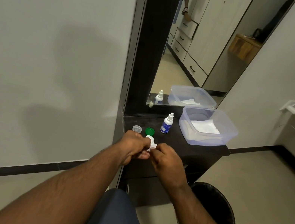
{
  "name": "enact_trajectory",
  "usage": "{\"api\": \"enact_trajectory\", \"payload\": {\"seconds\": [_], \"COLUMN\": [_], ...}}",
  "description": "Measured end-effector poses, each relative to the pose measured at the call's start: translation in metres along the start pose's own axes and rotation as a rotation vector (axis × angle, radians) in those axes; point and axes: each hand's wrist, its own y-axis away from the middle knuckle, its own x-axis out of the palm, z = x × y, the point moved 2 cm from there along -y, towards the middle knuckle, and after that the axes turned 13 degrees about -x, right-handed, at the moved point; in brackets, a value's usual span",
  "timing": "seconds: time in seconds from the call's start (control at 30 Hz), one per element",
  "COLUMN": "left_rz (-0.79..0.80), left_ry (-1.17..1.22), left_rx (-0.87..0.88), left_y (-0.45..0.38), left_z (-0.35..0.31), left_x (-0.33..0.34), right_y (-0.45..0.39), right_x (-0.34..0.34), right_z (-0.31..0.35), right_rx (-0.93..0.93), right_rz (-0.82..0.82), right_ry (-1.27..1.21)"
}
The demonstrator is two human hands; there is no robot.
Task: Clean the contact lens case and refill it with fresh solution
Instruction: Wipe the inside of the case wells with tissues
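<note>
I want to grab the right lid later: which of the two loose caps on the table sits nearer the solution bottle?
The green cap; the clear cap lies farther left of the bottle.

The white contact lens case (150, 139) is held up just above the front left part of the dark dresser top (186, 144), pinched between the left hand (133, 146) and the right hand (166, 159); one round well shows above the fingers, open and uncapped, and the rest is hidden. A green cap (149, 131) lies flat near the left edge, just behind the case. A clear cap (137, 129) lies beside it, closer to the left edge. The solution bottle (166, 123), white with a blue label and a capped white nozzle, stands upright farther back, right of the green cap.
</note>
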Motion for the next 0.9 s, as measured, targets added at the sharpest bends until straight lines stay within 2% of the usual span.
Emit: {"api": "enact_trajectory", "payload": {"seconds": [0.23,0.57,0.73,0.83,0.9], "left_rz": [-0.022,-0.015,0.029,0.045,0.060], "left_ry": [0.010,0.058,0.020,0.000,-0.017], "left_rx": [-0.005,0.002,-0.028,-0.015,-0.007], "left_y": [-0.001,-0.001,-0.002,-0.003,-0.004], "left_z": [-0.002,-0.001,0.000,0.000,0.000], "left_x": [0.001,0.001,-0.001,0.000,-0.001], "right_y": [0.003,0.004,0.014,0.021,0.021], "right_x": [-0.002,-0.003,-0.006,-0.015,-0.022], "right_z": [0.003,0.008,-0.011,-0.028,-0.032], "right_rx": [-0.031,0.090,0.275,0.428,0.457], "right_rz": [0.026,0.002,0.055,-0.048,-0.127], "right_ry": [0.031,-0.040,-0.078,-0.168,-0.283]}}
